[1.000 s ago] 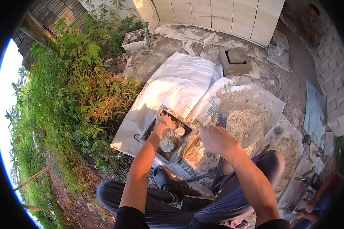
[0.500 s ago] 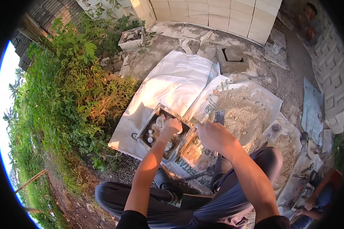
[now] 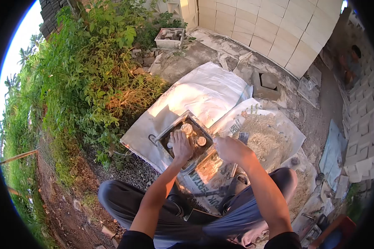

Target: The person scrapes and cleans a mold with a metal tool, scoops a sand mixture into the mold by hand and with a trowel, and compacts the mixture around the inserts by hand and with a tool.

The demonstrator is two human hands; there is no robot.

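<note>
Left hand [image 3: 181, 144] just shifted to the left side of the box [image 3: 200, 123], mid-frame, uncovering a pale disc [image 3: 201, 141]. Fingers half spread, can't tell if they're gripping. Right hand [image 3: 230, 148]'s curled beside it, contents hidden.

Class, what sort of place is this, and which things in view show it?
Probably an outdoor work yard: leafy plants grow at one side, a sandy heap lies on white sacking, and a pale block wall stands beyond.
</note>
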